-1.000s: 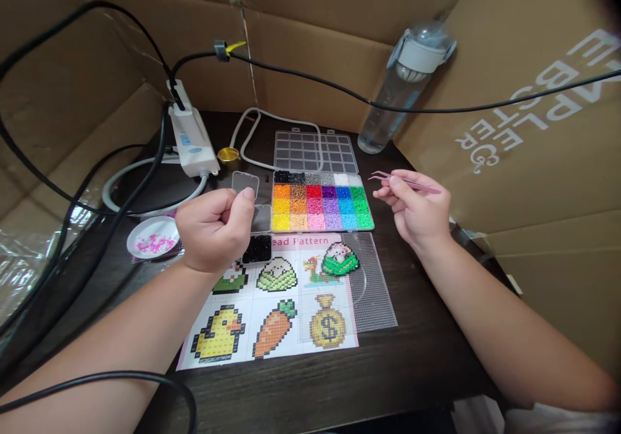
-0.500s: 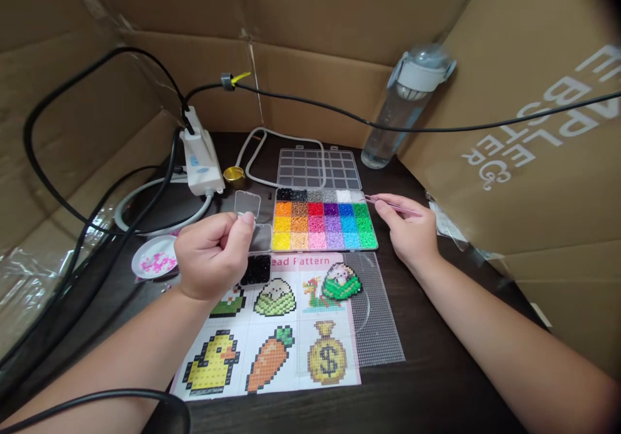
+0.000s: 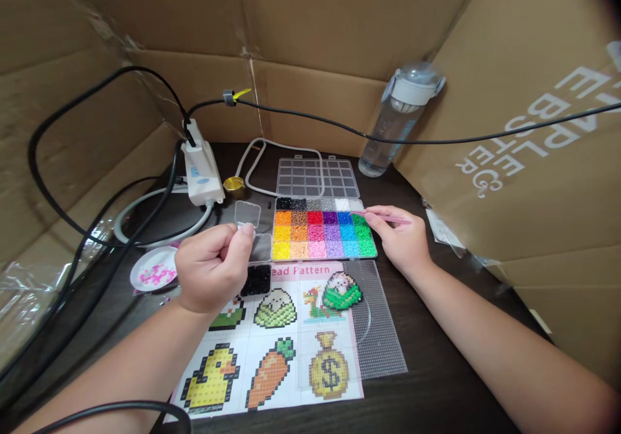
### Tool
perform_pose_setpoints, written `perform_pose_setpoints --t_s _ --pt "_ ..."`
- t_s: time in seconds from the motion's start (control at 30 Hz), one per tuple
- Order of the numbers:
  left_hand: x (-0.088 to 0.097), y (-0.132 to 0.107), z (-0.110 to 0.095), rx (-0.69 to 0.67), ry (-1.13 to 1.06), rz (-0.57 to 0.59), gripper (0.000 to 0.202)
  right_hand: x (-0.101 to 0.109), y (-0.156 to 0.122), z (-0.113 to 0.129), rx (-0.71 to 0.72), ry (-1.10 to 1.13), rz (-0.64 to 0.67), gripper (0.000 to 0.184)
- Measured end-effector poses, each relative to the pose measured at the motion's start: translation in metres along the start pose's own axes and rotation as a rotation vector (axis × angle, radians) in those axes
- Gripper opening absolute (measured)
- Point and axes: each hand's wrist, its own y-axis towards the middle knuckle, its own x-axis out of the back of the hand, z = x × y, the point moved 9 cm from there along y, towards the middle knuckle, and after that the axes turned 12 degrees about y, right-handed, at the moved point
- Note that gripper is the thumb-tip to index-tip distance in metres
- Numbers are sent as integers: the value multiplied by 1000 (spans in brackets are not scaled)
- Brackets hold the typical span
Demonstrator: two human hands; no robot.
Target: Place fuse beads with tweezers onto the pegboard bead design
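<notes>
My right hand (image 3: 402,240) pinches pink tweezers (image 3: 383,216), their tips over the green end of the open bead box (image 3: 322,232) with its rows of coloured beads. My left hand (image 3: 213,266) is curled in a fist, thumb and forefinger pinched near a small clear lid (image 3: 246,214); what it holds is too small to see. A small tray of black beads (image 3: 257,280) sits just right of that hand. Below lies the printed bead pattern sheet (image 3: 274,343) under a clear pegboard (image 3: 376,324), with a partly built green bead figure (image 3: 342,292) on it.
A white dish of pink beads (image 3: 154,273) sits at left. Behind are a white power adapter (image 3: 200,165), black and white cables (image 3: 145,201), a gold cap (image 3: 233,185) and a clear water bottle (image 3: 400,120). Cardboard walls (image 3: 509,156) enclose the dark table.
My right hand dropped from mid-air down and left, bringing the tweezers to the bead box's right end. The left hand stayed in place. The view tilted slightly.
</notes>
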Motion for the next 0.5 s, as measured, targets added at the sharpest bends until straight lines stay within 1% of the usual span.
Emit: perform_pose_setpoints --t_s 0.13,0.23,0.33,0.5 --pt "0 -1 1 -18 2 -4 50 2 0 -4 -37 8 -9 23" --pt "-1 -1 4 -13 5 -3 50 2 2 -2 -6 12 -12 20" --pt "-3 -2 3 0 -2 11 51 1 6 0 28 33 -49 16" --pt "-5 -2 -3 -1 -31 23 50 0 13 -1 37 57 -81 13"
